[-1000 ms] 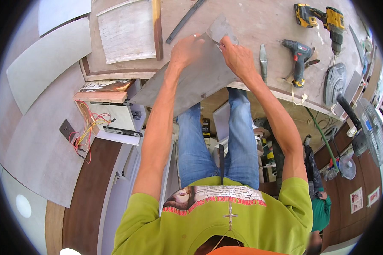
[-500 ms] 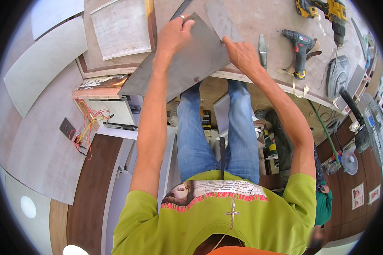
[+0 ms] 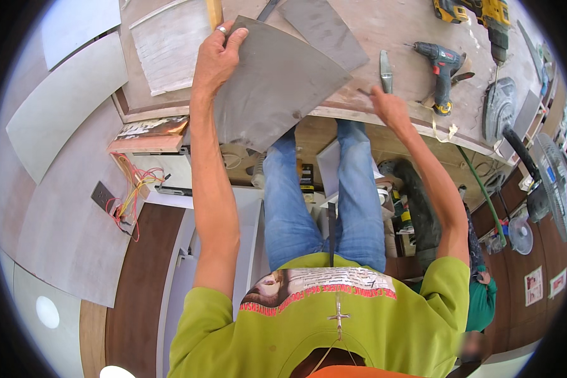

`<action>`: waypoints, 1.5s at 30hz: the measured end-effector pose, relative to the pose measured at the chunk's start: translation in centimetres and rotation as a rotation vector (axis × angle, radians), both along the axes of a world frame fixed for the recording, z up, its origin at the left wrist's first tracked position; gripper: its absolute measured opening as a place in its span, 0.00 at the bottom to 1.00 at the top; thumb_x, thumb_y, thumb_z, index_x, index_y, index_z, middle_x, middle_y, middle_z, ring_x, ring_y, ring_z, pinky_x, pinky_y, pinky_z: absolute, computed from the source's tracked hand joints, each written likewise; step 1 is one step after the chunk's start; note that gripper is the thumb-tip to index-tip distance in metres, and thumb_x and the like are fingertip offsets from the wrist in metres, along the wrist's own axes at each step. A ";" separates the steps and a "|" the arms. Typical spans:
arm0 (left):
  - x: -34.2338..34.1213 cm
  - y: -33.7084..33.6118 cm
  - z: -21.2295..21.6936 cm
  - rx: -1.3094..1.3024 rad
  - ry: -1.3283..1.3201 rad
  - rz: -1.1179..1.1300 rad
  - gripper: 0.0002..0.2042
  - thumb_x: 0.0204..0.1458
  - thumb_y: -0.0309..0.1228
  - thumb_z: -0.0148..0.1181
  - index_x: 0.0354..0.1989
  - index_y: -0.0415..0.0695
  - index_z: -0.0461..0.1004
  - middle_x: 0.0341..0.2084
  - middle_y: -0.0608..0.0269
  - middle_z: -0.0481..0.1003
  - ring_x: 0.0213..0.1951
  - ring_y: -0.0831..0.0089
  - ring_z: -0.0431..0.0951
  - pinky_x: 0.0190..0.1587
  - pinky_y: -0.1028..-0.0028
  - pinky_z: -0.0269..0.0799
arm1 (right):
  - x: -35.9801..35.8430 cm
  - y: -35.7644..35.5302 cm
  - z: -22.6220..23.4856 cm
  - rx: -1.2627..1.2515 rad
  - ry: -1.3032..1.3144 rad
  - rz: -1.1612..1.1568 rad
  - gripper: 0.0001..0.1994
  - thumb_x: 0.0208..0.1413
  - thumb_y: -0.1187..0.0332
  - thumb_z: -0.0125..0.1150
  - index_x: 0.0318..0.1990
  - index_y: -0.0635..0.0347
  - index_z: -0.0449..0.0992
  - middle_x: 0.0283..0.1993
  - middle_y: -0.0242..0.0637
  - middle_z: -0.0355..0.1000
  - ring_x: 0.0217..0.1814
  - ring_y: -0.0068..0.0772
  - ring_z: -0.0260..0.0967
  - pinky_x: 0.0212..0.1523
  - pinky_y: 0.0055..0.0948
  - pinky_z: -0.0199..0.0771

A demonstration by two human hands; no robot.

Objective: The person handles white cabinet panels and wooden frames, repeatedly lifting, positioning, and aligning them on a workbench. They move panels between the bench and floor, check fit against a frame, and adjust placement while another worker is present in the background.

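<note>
My left hand (image 3: 217,63) grips a grey laminate-like sheet (image 3: 280,82) by its upper left corner, thumb on top. The sheet lies tilted across the front edge of the workbench, its lower corner hanging over above my legs. Off the sheet's right corner, my right hand (image 3: 390,107) is closed, with a small dark tip (image 3: 363,92) showing at its fingers; I cannot make out what that is. Just beyond this hand a flat knife-like tool (image 3: 386,71) lies on the bench. A second, smaller grey sheet (image 3: 324,31) rests behind the first.
A cordless drill (image 3: 443,72) lies to the right, with a yellow power tool (image 3: 492,25) farther back. A fan (image 3: 545,179) stands at the right. Loose coloured wires (image 3: 132,192) stick out at the left. A person in a green sleeve (image 3: 482,305) is at lower right.
My right hand has left the sheet's edge and moved right and nearer. My left hand has shifted left with the sheet, which has turned, showing more of the smaller sheet behind.
</note>
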State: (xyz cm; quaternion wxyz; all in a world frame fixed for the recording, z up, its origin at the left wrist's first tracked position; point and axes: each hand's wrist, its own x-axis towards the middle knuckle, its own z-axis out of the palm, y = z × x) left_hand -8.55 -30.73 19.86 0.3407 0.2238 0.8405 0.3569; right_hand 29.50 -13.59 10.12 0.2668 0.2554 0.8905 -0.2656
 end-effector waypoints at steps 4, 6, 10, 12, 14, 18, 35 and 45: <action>1.0 0.4 0.8 -0.012 0.056 -0.130 0.24 0.60 0.41 0.59 0.53 0.30 0.74 0.34 0.59 0.80 0.36 0.75 0.76 0.42 0.75 0.71 | -0.5 3.5 2.7 0.084 0.048 -0.148 0.12 0.62 0.62 0.55 0.49 0.55 0.71 0.42 0.48 0.77 0.43 0.52 0.76 0.41 0.47 0.74; 3.0 1.6 2.2 -0.047 0.072 -0.217 0.20 0.60 0.40 0.59 0.51 0.35 0.76 0.29 0.58 0.80 0.30 0.72 0.76 0.38 0.72 0.72 | -1.4 4.4 4.1 0.265 0.371 -0.151 0.15 0.62 0.61 0.57 0.53 0.56 0.72 0.51 0.48 0.75 0.52 0.52 0.73 0.49 0.45 0.72; 10.1 3.8 4.3 0.205 0.181 -0.352 0.13 0.59 0.40 0.56 0.46 0.50 0.80 0.39 0.56 0.80 0.43 0.54 0.79 0.45 0.59 0.75 | -4.8 4.2 11.5 -0.653 0.411 -0.665 0.21 0.63 0.65 0.58 0.62 0.61 0.69 0.56 0.39 0.73 0.57 0.30 0.70 0.59 0.31 0.66; 12.6 5.5 7.1 0.077 0.026 -0.450 0.10 0.56 0.36 0.56 0.41 0.46 0.80 0.40 0.55 0.80 0.44 0.58 0.79 0.47 0.61 0.75 | -5.8 3.4 16.0 -0.907 0.357 -0.753 0.26 0.62 0.61 0.59 0.64 0.64 0.66 0.55 0.38 0.72 0.58 0.30 0.68 0.61 0.33 0.64; 15.0 6.5 8.7 0.052 0.080 -0.629 0.10 0.54 0.37 0.58 0.38 0.46 0.79 0.37 0.55 0.79 0.43 0.60 0.80 0.45 0.61 0.75 | -4.7 2.7 17.9 -0.956 0.354 -0.554 0.29 0.54 0.59 0.68 0.60 0.64 0.69 0.52 0.35 0.73 0.52 0.29 0.68 0.54 0.30 0.66; 18.5 5.8 11.8 0.135 0.141 -0.600 0.10 0.51 0.38 0.62 0.39 0.48 0.78 0.36 0.59 0.79 0.44 0.63 0.79 0.46 0.62 0.74 | -2.4 2.2 19.7 -0.637 -0.056 -0.311 0.12 0.58 0.68 0.63 0.47 0.63 0.76 0.42 0.39 0.76 0.42 0.31 0.70 0.46 0.30 0.69; 10.5 -21.4 17.3 0.163 -0.217 1.097 0.28 0.64 0.53 0.47 0.60 0.42 0.64 0.49 0.56 0.70 0.50 0.67 0.73 0.54 0.64 0.69 | -14.7 -13.0 16.3 -0.617 0.847 -0.074 0.20 0.47 0.79 0.63 0.49 0.51 0.81 0.49 0.39 0.79 0.51 0.39 0.77 0.49 0.33 0.78; 2.4 -27.7 11.0 0.185 -0.284 1.169 0.28 0.51 0.28 0.65 0.60 0.40 0.59 0.50 0.57 0.72 0.49 0.70 0.73 0.52 0.65 0.71 | -19.9 -25.1 11.0 -0.655 0.792 -0.037 0.21 0.48 0.80 0.62 0.50 0.49 0.81 0.52 0.37 0.77 0.55 0.42 0.75 0.54 0.36 0.76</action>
